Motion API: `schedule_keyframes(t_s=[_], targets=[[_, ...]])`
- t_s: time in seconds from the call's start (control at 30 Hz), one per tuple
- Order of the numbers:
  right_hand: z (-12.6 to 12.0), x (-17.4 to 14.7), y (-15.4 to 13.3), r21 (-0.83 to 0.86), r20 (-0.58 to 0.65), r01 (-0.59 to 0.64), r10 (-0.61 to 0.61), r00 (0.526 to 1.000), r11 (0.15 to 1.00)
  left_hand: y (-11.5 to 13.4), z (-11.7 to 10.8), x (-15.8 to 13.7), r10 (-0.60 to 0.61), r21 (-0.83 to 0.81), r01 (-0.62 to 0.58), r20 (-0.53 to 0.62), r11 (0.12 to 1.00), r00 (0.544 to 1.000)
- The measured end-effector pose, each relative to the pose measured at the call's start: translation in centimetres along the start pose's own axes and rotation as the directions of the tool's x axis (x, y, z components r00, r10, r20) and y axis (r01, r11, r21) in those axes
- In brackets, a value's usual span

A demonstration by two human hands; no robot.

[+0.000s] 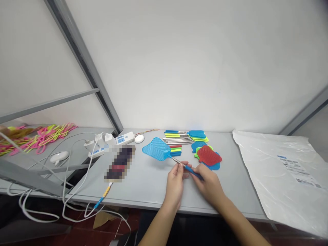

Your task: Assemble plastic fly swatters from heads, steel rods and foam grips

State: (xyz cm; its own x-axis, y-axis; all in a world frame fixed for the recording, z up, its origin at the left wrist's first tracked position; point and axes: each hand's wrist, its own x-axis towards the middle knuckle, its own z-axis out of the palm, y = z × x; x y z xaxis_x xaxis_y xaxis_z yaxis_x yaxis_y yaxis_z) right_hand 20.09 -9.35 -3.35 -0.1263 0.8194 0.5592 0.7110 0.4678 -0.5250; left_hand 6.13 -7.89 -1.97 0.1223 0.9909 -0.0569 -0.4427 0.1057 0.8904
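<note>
Both my hands hold one blue fly swatter (156,149) above the grey table, its head pointing left. My left hand (176,179) pinches its metal rod, and my right hand (208,182) is wrapped round the blue handle. Just behind lie loose handle grips (176,150) in red, green and blue, beside bare metal rods (178,140). Swatters with blue and yellow-green heads (197,134) lie near the wall. A pile of loose swatter heads, a red one (210,154) on top, sits to the right of the held swatter.
A white plastic parcel bag (282,171) covers the table's right side. To the left are a blurred phone-like object (120,163) on a cable, power strips (124,138) with chargers, and a white disc (139,138). Pink and yellow cords (48,136) lie beyond the grey frame post (84,65).
</note>
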Motion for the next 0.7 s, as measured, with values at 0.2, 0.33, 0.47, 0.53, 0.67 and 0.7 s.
schedule_keyframes(t_s=[0.2,0.33,0.47,0.53,0.67,0.7], targets=[[-0.4,0.5,-0.5,0.031,0.113,-0.053,0.049,0.992,0.998,0.5,1.0,1.7,-0.011,-0.079,0.005,-0.076,0.997,0.997],[-1.0,1.2,-0.4,0.099,0.180,-0.095,0.076,0.981,0.991,2.8,0.4,4.0,0.017,0.090,-0.019,0.023,0.996,1.000],[-1.8,3.6,0.9,0.375,0.031,-0.309,0.322,0.946,0.874,6.6,-0.9,6.2,0.092,0.439,-0.184,0.222,0.879,0.971],[-2.5,5.1,1.9,0.577,-0.042,-0.419,0.538,0.842,0.701,8.4,-1.5,7.2,0.122,0.535,-0.286,0.320,0.795,0.939],[-4.4,7.2,4.1,0.757,0.006,-0.462,0.703,0.712,0.462,10.9,-2.5,9.1,0.123,0.647,-0.357,0.378,0.673,0.917],[-4.9,7.4,4.5,0.741,-0.020,-0.458,0.697,0.717,0.492,11.2,-2.7,9.5,0.124,0.686,-0.374,0.385,0.625,0.914]])
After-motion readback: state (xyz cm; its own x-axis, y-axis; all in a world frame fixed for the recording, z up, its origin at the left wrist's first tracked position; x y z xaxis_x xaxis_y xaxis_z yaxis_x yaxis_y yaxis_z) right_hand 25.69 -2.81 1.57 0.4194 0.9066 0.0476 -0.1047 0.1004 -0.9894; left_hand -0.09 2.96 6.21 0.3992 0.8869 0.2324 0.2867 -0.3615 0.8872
